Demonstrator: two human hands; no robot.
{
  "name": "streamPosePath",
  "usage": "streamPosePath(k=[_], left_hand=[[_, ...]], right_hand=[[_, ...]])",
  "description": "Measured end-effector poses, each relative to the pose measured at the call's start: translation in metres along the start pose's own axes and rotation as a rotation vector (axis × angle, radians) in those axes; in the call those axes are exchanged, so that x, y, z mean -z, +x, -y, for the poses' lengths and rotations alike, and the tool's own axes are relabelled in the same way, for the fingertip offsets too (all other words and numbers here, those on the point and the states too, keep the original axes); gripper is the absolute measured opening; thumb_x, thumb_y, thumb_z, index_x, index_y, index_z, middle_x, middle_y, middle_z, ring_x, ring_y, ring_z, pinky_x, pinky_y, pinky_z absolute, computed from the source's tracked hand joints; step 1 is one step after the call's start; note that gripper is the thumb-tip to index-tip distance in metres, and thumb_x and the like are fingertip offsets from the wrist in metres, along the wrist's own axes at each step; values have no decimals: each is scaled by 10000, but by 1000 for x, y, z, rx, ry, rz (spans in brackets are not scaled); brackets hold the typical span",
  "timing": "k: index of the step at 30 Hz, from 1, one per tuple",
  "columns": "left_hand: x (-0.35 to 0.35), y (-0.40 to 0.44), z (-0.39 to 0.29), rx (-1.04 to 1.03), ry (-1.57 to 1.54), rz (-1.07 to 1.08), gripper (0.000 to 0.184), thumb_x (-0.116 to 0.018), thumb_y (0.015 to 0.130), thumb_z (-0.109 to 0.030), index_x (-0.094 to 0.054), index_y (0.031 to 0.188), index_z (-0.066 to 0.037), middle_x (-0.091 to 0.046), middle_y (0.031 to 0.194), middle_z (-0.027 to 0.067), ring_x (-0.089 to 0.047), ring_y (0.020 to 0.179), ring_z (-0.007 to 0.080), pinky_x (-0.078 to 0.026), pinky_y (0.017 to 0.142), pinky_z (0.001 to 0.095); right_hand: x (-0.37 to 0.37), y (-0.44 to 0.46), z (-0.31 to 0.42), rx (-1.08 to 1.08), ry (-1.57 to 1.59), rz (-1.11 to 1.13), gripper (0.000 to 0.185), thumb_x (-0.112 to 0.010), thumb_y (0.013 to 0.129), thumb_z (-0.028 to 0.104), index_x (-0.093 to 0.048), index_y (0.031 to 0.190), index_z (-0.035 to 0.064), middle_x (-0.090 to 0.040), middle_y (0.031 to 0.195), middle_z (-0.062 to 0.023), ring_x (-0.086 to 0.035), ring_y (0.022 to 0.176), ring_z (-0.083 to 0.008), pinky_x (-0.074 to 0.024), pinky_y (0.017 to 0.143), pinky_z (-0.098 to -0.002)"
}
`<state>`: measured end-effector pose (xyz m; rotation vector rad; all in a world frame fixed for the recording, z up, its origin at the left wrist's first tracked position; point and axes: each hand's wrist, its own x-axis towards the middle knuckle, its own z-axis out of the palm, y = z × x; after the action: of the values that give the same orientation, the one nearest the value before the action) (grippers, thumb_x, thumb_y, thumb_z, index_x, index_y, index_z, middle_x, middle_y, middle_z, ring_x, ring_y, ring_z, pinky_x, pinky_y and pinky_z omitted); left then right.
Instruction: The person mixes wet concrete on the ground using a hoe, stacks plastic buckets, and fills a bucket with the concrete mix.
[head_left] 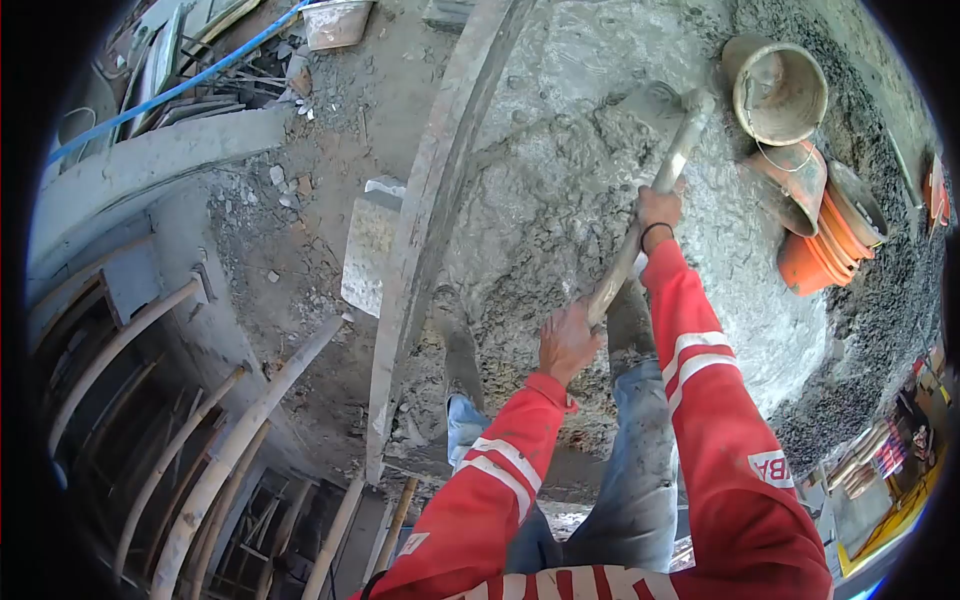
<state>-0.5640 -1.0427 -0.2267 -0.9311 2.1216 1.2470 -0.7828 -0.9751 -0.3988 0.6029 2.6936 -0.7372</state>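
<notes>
Legibly, "BA" on right sleeve [735, 430], left hand [569, 343] and right hand [659, 211] clenched round handle [616, 277], blade [655, 104] beyond the latter hand, in mortar [540, 190].

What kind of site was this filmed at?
Likely a building site: wet cement mix spread on the ground, mortar-caked buckets stacked beside it, and wooden poles set over an opening.

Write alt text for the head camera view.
A person's left hand and right hand grip the muddy handle of a long tool, its far end down in wet grey mix. A long board runs along the left of the mix; several buckets, some orange, lie grouped at the right.
</notes>
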Motion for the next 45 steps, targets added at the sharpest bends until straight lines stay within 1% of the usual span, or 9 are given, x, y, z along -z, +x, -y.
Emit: streamPosePath(k=[3, 7, 17, 20, 23, 29, 30, 37, 45], left_hand=[[42, -57, 24, 22, 242, 211, 461, -687, 743, -210, -545, 1147, -38, -632, 829, 264, -634, 816, 435, -504, 737, 509], [67, -77, 51, 58, 252, 232, 520, -693, 731, -221, -533, 1197, -54, -636, 810, 255, -634, 799, 435, -509, 717, 512], [86, 101, -42, -301, -160, -275, 420, -656, 716, -127, -584, 1117, -21, -641, 795, 237, -598, 727, 442, -484, 702, 468], [94, 132, -14, -210, -306, -271, 322, -648, 712, -105, -616, 1006, 25, -627, 758, 242, -603, 722, 434, -471, 668, 448], [100, 99, 68, 33, -227, -109, 359, -656, 753, -158, -610, 1082, -24, -638, 839, 251, -602, 849, 460, -470, 785, 502], [113, 73, 54, 76, -250, -99, 316, -654, 761, -188, -622, 1014, -2, -632, 883, 267, -599, 881, 448, -467, 778, 495], [109, 60, 54, 28, -277, -179, 269, -626, 733, -103, -621, 967, 30, -615, 726, 235, -631, 726, 390, -469, 660, 429], [118, -66, 80, 265, -88, 25, 351, -646, 736, -177, -616, 1053, -28, -639, 845, 255, -615, 825, 446, -479, 742, 501], [122, -170, 76, 393, 107, 169, 409, -634, 740, -235, -610, 1115, -73, -661, 864, 220, -629, 801, 424, -493, 782, 489]], right_hand=[[42, -97, -38, -533, 701, 390, 126, -611, 833, 90, -521, 832, 1, -516, 627, -48, -518, 473, -162, -427, 385, -310], [50, -147, -19, -675, 796, 357, 176, -566, 852, 54, -474, 1003, 50, -471, 603, -26, -467, 440, -143, -407, 371, -302], [93, -18, 241, 248, 711, 134, 152, -607, 840, 67, -475, 875, 1, -488, 614, -17, -463, 433, -99, -390, 361, -257], [9, 2, 256, 149, 315, 193, 327, -677, 721, 185, -608, 909, -73, -668, 758, -198, -680, 630, -286, -544, 567, -372], [-84, -53, 214, 57, -34, 198, 340, -728, 694, 199, -676, 947, -22, -664, 1002, -254, -649, 972, -386, -523, 864, -416], [-66, -70, 230, -26, -8, 232, 351, -745, 685, 181, -669, 949, -36, -657, 1016, -264, -645, 983, -387, -521, 866, -426], [-62, -76, 223, -15, -42, 271, 374, -752, 681, 187, -659, 968, -34, -656, 1018, -262, -641, 988, -393, -520, 866, -431], [-63, -187, 90, -87, -29, 439, 449, -744, 667, 203, -583, 988, -67, -633, 979, -302, -620, 969, -435, -510, 817, -466], [28, -283, 16, -162, 288, 301, 448, -699, 736, 114, -495, 1096, -59, -627, 852, -177, -642, 798, -303, -501, 734, -386]])
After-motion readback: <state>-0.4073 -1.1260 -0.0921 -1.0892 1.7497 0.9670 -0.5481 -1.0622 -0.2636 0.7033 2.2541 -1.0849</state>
